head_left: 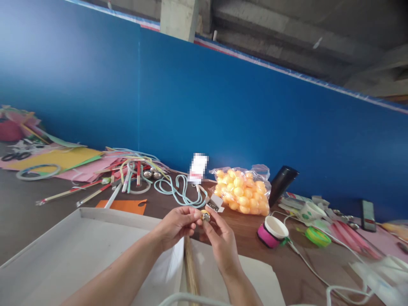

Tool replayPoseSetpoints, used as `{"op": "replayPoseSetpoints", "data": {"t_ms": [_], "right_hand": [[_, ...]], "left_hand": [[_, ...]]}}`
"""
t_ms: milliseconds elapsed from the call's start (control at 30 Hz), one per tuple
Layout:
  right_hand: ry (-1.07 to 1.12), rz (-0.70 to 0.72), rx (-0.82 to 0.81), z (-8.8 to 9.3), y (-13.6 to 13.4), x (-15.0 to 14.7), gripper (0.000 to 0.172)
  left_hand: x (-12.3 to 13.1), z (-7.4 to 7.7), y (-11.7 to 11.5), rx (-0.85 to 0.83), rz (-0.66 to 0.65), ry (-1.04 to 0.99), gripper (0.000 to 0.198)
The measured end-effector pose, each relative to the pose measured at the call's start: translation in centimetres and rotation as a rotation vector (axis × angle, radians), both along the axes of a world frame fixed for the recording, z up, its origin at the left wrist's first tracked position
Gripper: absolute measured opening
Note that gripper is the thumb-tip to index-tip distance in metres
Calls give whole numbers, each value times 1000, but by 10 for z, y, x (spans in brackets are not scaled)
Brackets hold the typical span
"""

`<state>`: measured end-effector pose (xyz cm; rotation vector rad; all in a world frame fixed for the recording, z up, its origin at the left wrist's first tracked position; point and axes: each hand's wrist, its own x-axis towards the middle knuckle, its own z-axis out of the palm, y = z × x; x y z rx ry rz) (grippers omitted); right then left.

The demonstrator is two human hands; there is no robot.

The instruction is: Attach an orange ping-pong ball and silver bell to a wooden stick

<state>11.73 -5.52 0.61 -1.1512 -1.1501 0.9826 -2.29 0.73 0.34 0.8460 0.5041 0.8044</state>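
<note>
Between my two hands is a small shiny metal ball, likely a bell [205, 216], silver with a yellowish part on its left. My left hand [178, 225] pinches at its left side with thumb and forefinger. From the right, the thumb and fingers of my right hand [221, 238] close around it. The fingers cover part of the ball, and I cannot make out any finer piece in the left pinch. Just beyond the fingertips sits a small open white box [215, 203] with little dark metal pieces in it.
A bag of orange balls [242, 191], a black bottle [282, 185] and coiled light-blue cord [183, 193] lie behind. White box lid [121, 242] and a wooden stick [190, 267] are below. Right: pink-and-white cup [270, 231], green tape [318, 236]. Left: coloured paper [66, 159], scissors [15, 156].
</note>
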Motion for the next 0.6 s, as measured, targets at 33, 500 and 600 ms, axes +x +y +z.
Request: {"op": "replayPoseSetpoints", "data": {"t_ms": [33,500,600], "right_hand": [[-1,1,2,0,0,0,40],[3,17,10,-1,0,-1,40],[-3,7,13,-1,0,-1,40]], "left_hand": [[0,0,0,4,0,3,16],[-1,-1,0,-6,-30,-23,15],[-1,-2,0,-1,-26,-15,15]]}}
